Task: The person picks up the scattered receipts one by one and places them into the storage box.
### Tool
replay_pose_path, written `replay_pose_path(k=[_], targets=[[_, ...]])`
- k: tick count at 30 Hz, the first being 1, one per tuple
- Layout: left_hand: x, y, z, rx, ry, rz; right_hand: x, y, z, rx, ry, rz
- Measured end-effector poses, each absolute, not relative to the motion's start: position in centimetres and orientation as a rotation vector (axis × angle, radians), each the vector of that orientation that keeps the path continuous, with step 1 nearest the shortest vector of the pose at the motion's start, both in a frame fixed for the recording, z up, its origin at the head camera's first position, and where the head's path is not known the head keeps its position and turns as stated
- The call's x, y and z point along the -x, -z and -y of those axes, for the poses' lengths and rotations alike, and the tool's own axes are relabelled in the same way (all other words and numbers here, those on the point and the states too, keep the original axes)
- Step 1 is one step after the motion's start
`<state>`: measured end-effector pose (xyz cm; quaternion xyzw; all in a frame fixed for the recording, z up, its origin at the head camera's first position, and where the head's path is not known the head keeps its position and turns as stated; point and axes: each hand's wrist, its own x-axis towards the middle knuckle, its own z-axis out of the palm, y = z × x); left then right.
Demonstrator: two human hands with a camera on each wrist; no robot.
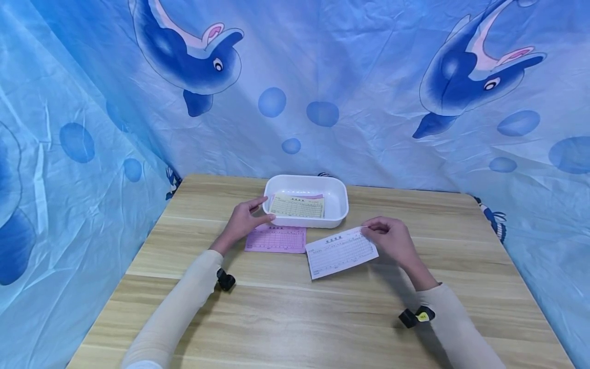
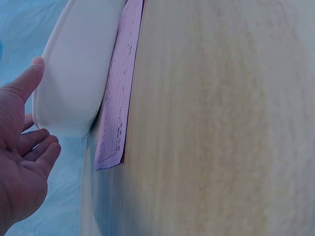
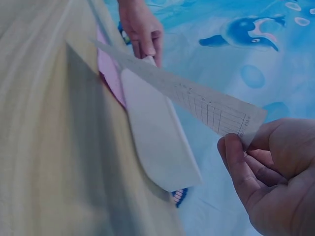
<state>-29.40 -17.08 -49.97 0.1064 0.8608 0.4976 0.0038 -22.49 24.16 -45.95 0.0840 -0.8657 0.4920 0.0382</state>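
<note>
While both hands work at the worktop (image 1: 322, 318):
Right hand (image 1: 392, 241): fingers pinching white slip (image 1: 341, 252).
Left hand (image 1: 241, 220): fingers spread, touching tray (image 1: 338, 202) rim.
Pink slip (image 1: 275, 239): flat beside tray.

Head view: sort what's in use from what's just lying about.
In use:
right hand pinching the white slip
left hand touching the white tray
yellow slip in the tray

Lying about:
pink slip on the table
dolphin curtain
</note>
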Motion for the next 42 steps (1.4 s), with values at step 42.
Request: replay_pose_path(k=[42], targets=[[29.4, 50.0, 17.1, -0.332, -1.558, -2.69, 28.8, 43.0, -19.7, -0.035, -1.934, 2.191]])
